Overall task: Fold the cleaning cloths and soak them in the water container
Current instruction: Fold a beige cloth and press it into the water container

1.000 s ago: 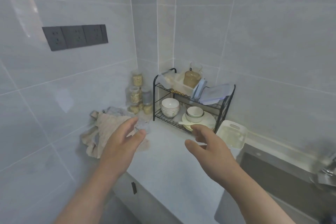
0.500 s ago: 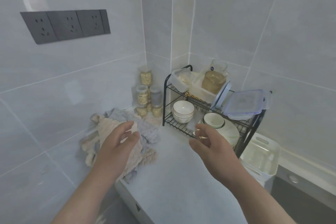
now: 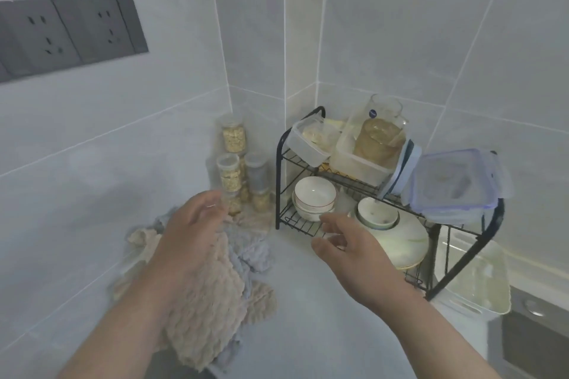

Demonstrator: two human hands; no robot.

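Head view gives us a kitchen corner walled in pale grey tiles (image 3: 400, 24), with a dark socket panel (image 3: 70, 34) at the upper left of the frame. Across the lower half runs a pale countertop (image 3: 308, 332), and at its lower left we see the cleaning cloths (image 3: 224, 286) in a crumpled heap: a beige cloth (image 3: 203, 332) on top, a grey-blue cloth (image 3: 249, 249) under and beyond it. Our left hand (image 3: 191, 237) lies over the beige cloth, fingers loosely stretched toward the corner; blur keeps us from telling whether they press the fabric. Our right hand (image 3: 354, 252) hovers at centre frame, well apart from the left, fingers relaxed and spread, holding nothing, just in front of a black wire rack (image 3: 278, 188). We see white bowls (image 3: 314, 194) and a plate (image 3: 406, 243) on its lower shelf, plastic boxes (image 3: 452, 184) and a glass jug (image 3: 381, 138) above. Small jars (image 3: 234, 138) stand stacked in the corner between cloths and rack. At the lower right a white tub (image 3: 462, 332) stands by the rack's foot, beside a steel sink (image 3: 529, 338); we cannot tell whether it holds water.
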